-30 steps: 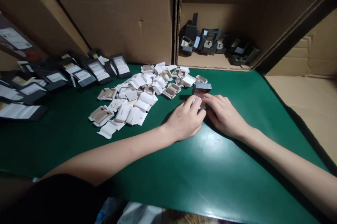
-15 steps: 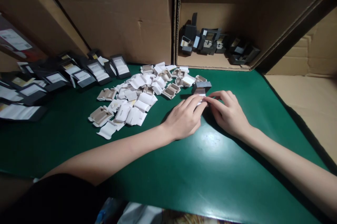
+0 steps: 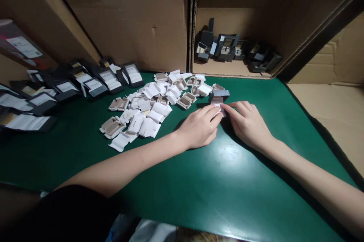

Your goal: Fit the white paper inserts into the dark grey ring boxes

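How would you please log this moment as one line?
left hand: holds grey box | right hand: holds grey box | white inserts: heaped left of hands

- Left hand [image 3: 199,130] and right hand [image 3: 247,122] grip small grey open-lidded box [image 3: 219,95] on green table mat [image 3: 227,189].
- White folded card inserts [image 3: 148,109] piled just left.
- Brown cardboard carton [image 3: 227,68] behind, dark boxes [image 3: 236,49] inside.

Left hand [image 3: 199,130], right hand [image 3: 248,122] crept forward; fingertips [image 3: 216,114] meet under grey box [image 3: 219,95].
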`<state>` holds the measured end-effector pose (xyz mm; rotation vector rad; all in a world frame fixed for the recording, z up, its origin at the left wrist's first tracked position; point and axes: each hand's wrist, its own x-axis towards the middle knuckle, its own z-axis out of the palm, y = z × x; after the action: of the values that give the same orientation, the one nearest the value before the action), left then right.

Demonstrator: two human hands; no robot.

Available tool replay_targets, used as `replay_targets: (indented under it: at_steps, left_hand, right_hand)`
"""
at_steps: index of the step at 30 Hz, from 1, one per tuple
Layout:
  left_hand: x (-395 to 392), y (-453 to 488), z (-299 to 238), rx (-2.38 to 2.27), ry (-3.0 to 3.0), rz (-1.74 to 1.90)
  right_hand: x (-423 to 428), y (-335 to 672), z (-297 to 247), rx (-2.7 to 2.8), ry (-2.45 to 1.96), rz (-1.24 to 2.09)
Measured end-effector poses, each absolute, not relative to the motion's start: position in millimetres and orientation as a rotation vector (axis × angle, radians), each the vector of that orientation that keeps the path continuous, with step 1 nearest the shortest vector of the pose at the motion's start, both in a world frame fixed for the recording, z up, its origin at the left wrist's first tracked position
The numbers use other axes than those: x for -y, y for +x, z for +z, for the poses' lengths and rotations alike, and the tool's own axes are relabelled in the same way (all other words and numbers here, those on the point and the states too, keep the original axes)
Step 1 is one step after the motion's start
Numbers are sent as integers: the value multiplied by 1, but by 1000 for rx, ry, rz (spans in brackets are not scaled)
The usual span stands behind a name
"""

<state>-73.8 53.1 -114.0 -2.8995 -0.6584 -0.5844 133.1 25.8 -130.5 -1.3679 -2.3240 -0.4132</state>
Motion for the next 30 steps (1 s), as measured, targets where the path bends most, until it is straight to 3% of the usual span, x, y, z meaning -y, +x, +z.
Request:
replay_targets:
  at_steps: [14,30]
  left_hand:
    - [-50,-76,-119,744,-2960,-588]
    - [-53,-78,-131,789,-3044,-643]
  right_hand:
    - [-30,137,-135,2313,-1201,-204]
    - [-23,93,-98,2147,-930,-324]
